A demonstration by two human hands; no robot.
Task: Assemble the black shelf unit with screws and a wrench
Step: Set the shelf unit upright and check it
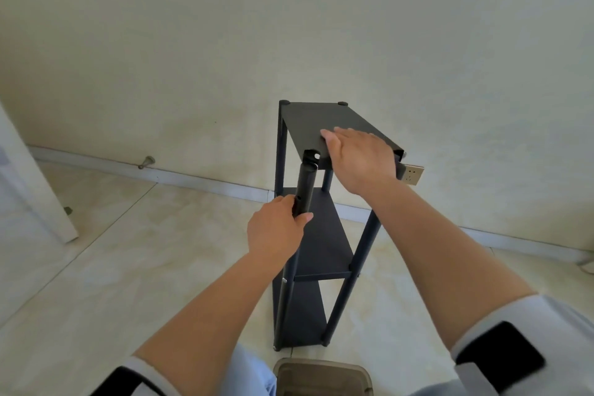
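Observation:
The black shelf unit [321, 235] stands upright on the tiled floor by the wall, with three flat shelves between round posts. My left hand [276, 228] grips the near left post [305, 183] just below the top shelf; that post's top end with its screw hole sits at the shelf's front left corner. My right hand [360, 154] lies flat, palm down, on the top shelf [308, 122] near its front edge. No screws or wrench are visible, apart from a small silver screw head on the left post lower down [284, 280].
A brown bin [321, 376] stands right below me, in front of the shelf's base. A white door edge [35, 177] is at the left, a door stop [146, 161] at the skirting. A wall socket [413, 174] is behind the shelf's right side.

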